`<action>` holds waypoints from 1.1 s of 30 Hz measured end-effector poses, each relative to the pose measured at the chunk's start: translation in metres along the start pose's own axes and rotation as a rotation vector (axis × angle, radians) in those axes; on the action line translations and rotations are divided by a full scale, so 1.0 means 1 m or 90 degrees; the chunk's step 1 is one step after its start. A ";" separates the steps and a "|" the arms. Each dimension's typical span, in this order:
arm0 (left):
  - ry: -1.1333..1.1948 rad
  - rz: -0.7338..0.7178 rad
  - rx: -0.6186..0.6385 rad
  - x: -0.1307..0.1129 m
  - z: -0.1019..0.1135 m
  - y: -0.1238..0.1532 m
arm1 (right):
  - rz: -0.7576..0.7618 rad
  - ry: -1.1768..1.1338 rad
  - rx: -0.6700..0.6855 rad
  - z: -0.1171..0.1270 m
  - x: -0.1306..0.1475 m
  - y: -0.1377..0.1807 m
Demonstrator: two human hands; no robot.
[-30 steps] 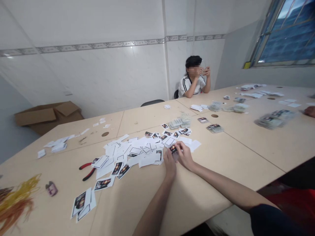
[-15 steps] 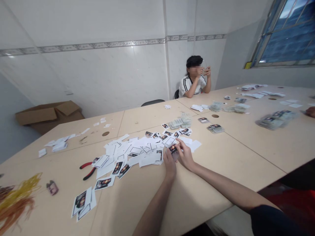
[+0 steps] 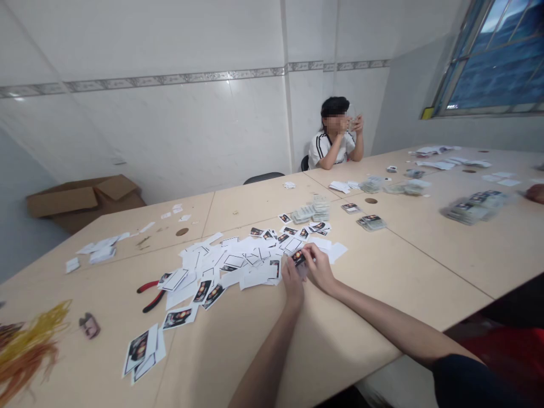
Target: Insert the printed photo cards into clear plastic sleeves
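Observation:
A small dark printed card, with what looks like a clear plastic sleeve below it, is held between my two hands just above the table. My left hand grips its left side, fingers closed. From the right, my right hand pinches the card's other edge. Right beside them spreads a loose heap of white paper cards, some blank or black-framed, others with dark pictures. Beyond the heap stand stacks of clear-sleeved packs. Fine detail of the held card is blurred.
Red-and-black handled pliers lie left of the heap, near yellow and orange cords. Sleeved stacks sit to the right. A co-worker sits across the table, hands raised. A cardboard box stands behind at left.
My right index finger, stretched out over the card before, has curled down onto its edge. My left hand keeps its hold, and the heap looks the same.

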State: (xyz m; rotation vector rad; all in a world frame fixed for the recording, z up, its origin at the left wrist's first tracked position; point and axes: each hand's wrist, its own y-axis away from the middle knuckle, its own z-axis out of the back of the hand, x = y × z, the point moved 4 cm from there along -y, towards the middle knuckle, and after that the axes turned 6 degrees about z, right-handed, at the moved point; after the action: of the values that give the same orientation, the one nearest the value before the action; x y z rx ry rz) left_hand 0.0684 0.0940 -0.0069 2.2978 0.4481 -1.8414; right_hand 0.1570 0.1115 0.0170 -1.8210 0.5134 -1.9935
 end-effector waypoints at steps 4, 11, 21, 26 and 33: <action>0.006 0.004 0.003 0.001 0.000 -0.001 | -0.004 0.008 0.005 0.000 -0.002 -0.001; 0.007 0.007 -0.001 0.003 0.001 -0.002 | 0.019 0.053 0.008 0.002 0.000 -0.002; -0.007 0.004 -0.013 0.001 0.001 -0.001 | -0.001 0.028 0.026 0.002 -0.003 -0.003; -0.020 0.003 -0.008 -0.001 0.001 0.001 | 0.027 0.069 0.012 0.004 -0.001 -0.005; -0.034 0.002 -0.010 -0.001 0.000 0.001 | 0.032 0.086 0.015 0.005 -0.001 -0.006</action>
State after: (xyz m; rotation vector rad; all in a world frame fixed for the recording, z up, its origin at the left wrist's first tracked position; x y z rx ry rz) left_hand 0.0682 0.0933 -0.0058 2.2323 0.4483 -1.8856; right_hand 0.1618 0.1173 0.0200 -1.6521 0.5678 -2.0891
